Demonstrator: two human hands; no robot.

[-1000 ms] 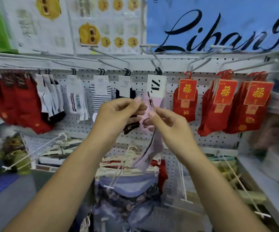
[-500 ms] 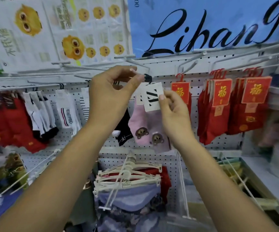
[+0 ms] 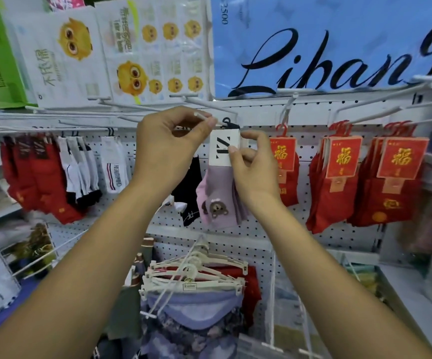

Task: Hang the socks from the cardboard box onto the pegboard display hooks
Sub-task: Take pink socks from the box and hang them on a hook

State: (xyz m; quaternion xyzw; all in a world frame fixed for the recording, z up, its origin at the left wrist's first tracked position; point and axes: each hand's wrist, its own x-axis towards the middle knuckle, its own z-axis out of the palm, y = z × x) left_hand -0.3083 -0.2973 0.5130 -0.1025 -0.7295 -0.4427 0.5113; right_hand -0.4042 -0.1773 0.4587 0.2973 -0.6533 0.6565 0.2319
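Observation:
A pair of lilac socks [image 3: 218, 200] with a bear face hangs by a small black hanger from a white card marked with a black Z. My right hand [image 3: 252, 167] pinches that card at its right edge. My left hand [image 3: 168, 149] is closed on the white tip of a pegboard hook [image 3: 204, 117], right beside the black hanger's loop. The white pegboard [image 3: 256, 229] stands behind both hands. The cardboard box is out of view.
Red socks with gold-character cards [image 3: 342, 177] fill the hooks to the right. Black socks [image 3: 187, 190], white socks [image 3: 114, 167] and red socks [image 3: 38, 177] hang to the left. White plastic hangers with garments [image 3: 194, 275] project from a lower hook. Long bare hooks [image 3: 365, 102] stick out above.
Both hands rose from chest height to the hook row with the lilac socks. The left hand shifted from the socks to the hook's tip; the sock card now sits just under it.

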